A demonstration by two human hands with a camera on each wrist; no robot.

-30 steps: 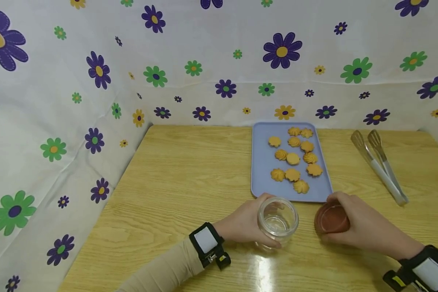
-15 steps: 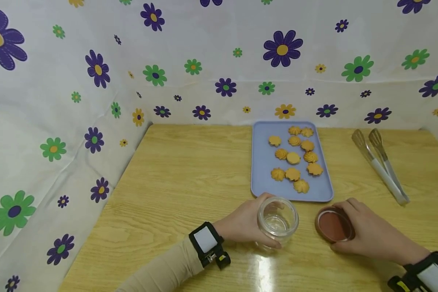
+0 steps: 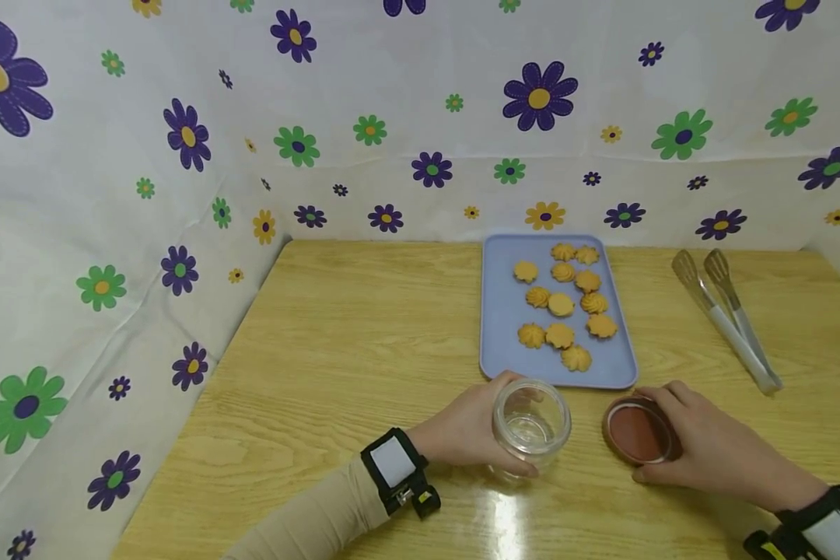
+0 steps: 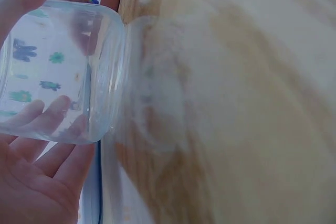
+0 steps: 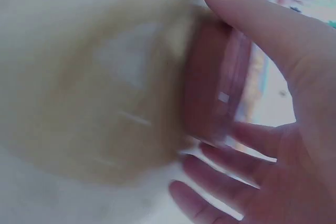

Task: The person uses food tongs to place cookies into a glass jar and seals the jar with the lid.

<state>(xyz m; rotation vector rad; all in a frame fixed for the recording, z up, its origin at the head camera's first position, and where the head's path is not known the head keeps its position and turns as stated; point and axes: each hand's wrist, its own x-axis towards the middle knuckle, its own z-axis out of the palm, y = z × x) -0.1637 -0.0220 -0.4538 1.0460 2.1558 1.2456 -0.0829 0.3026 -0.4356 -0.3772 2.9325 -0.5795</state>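
Observation:
My left hand (image 3: pixel 472 432) grips a see-through glass jar (image 3: pixel 558 424) round its side, thumb in front. The jar stands upright on the table with its mouth uncovered, and nothing shows inside it. In the left wrist view, the fingers (image 4: pixel 79 166) curve about the jar's wall. To the right, my right hand (image 3: pixel 714 447) holds a round brown lid (image 3: pixel 637 434) between thumb and fingers. The lid's hollow side faces up, at or near the table top. In the right wrist view, the thumb (image 5: pixel 252 19) is at one edge of the lid and fingers are at the other.
Behind the hands lies a blue tray (image 3: pixel 500 311) with several swirled cookies (image 3: pixel 560 336). Metal tongs (image 3: pixel 731 327) with pale handles lie at the right of the wooden table (image 3: pixel 336 334). A flower-print cloth (image 3: pixel 392 101) borders the back and left.
My right hand has shifted slightly right and toward me with the lid, whose inside now shows more fully. The left hand and the jar have stayed in place.

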